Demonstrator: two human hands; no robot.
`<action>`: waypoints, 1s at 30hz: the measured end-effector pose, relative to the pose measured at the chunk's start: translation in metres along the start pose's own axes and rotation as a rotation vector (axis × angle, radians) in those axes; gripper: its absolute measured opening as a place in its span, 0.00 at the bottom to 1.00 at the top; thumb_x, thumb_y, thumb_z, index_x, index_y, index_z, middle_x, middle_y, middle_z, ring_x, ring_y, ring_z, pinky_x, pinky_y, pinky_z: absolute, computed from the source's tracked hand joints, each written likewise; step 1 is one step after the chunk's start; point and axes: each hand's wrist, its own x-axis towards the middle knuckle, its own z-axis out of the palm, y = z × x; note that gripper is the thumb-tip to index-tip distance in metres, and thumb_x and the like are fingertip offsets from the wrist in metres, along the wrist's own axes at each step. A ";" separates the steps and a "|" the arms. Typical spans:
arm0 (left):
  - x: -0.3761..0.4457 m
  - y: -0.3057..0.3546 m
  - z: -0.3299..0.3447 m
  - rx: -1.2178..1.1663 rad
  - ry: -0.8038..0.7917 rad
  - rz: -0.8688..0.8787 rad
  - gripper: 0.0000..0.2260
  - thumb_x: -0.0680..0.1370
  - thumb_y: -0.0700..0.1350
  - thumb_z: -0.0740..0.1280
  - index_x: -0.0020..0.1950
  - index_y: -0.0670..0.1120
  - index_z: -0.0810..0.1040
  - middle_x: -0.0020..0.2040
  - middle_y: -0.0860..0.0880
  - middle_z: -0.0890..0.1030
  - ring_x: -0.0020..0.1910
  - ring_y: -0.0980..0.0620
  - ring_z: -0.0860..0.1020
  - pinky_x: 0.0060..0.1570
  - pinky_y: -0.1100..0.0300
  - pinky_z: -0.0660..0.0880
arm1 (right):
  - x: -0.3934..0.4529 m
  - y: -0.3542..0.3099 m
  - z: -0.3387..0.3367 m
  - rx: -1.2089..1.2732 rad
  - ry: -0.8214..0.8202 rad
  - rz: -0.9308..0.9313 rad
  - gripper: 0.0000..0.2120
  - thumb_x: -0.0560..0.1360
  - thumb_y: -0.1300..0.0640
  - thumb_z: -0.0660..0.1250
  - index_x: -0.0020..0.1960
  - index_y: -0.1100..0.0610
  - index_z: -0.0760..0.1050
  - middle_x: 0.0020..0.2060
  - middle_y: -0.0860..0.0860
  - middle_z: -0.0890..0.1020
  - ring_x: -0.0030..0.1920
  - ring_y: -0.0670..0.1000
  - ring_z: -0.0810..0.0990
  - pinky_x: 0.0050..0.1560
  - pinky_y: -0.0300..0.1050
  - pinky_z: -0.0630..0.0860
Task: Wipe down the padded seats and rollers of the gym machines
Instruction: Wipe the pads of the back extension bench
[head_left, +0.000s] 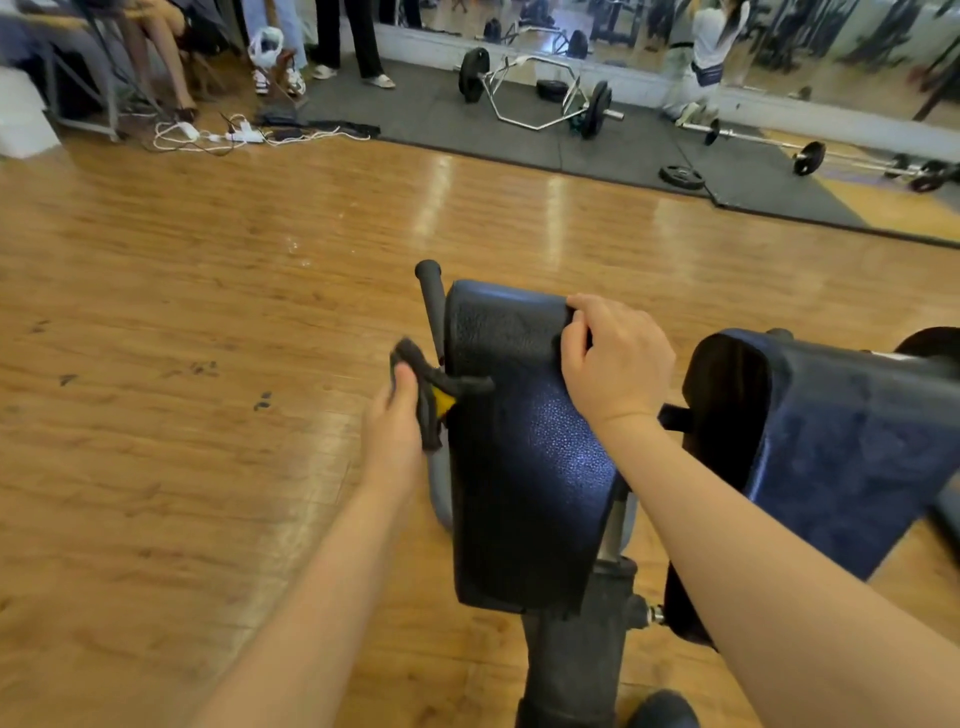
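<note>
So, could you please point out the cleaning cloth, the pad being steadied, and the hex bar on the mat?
cleaning cloth (434, 387): head view, on its dark fold beside the left hand's fingers.
pad (524, 467): head view, on its bare upper face.
hex bar (535, 98): head view, on the chrome frame.

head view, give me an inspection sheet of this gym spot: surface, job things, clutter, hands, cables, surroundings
surface: wood floor, scuffed with dark marks; grey mat beyond
job's things: near pad, dark textured vinyl; second pad to its right; dark cloth at the near pad's left edge
clutter: loose weight plate on the mat; white plastic bag
grippers: left hand holds the cloth; right hand grips the near pad's top edge, fingers curled over it
cables: white power strip and cords on the floor
surroundings: hex bar, barbell, wall mirror, people standing and sitting far back
</note>
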 end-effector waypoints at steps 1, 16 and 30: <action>0.012 0.011 0.007 0.025 -0.019 0.037 0.13 0.82 0.52 0.56 0.49 0.51 0.79 0.44 0.51 0.81 0.46 0.51 0.79 0.47 0.56 0.72 | 0.000 0.000 0.000 0.015 -0.007 -0.001 0.14 0.72 0.56 0.57 0.45 0.56 0.81 0.38 0.50 0.84 0.38 0.51 0.81 0.38 0.40 0.72; -0.024 -0.047 -0.006 -0.002 -0.118 -0.193 0.15 0.83 0.51 0.51 0.60 0.50 0.75 0.50 0.55 0.79 0.46 0.62 0.76 0.40 0.72 0.73 | -0.001 -0.002 0.000 0.008 0.005 0.005 0.14 0.72 0.57 0.57 0.46 0.57 0.81 0.38 0.51 0.84 0.38 0.54 0.81 0.37 0.41 0.72; -0.047 -0.063 -0.008 0.340 -0.098 0.151 0.25 0.75 0.49 0.67 0.71 0.48 0.67 0.64 0.53 0.75 0.64 0.57 0.71 0.65 0.58 0.69 | 0.000 -0.003 -0.002 0.045 -0.019 0.020 0.15 0.73 0.57 0.56 0.47 0.57 0.81 0.40 0.51 0.84 0.39 0.55 0.81 0.38 0.42 0.73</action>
